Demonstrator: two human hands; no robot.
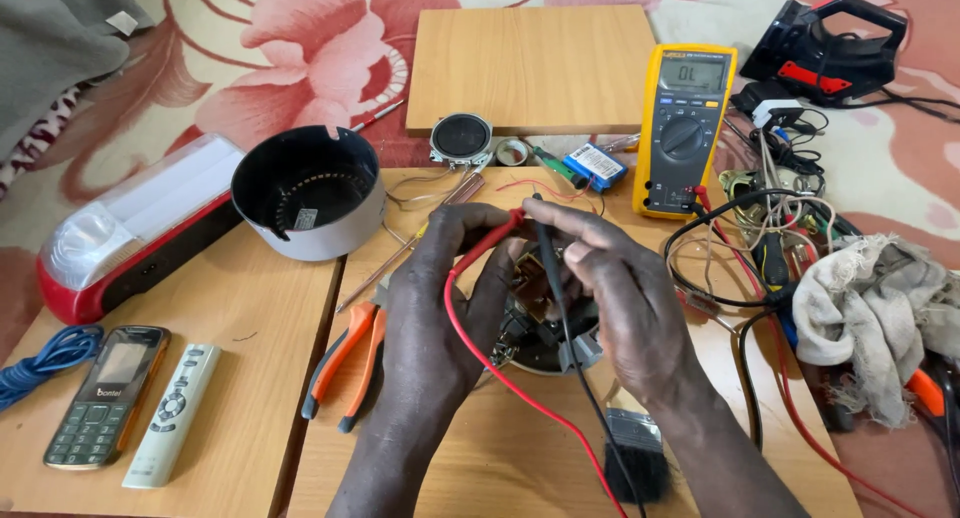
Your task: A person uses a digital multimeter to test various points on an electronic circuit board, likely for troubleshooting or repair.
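Both hands worked over a small circuit board (535, 288) on a wooden table (240, 378). The left hand (440, 308) pinched a red probe (488, 240) between thumb and fingers, and the right hand (615, 298) gripped a black probe (547, 253) the same way, both tips pointing down at the board just beneath the fingertips. Beyond the right fingers stood a yellow multimeter (685, 128) (display lit); orange pliers (350, 363) lay just left of the left hand, and a black brush (637, 458) lay near the right wrist.

Orange pliers (345, 363), phone (105, 395), remote (172, 414), crumpled rag (872, 313).
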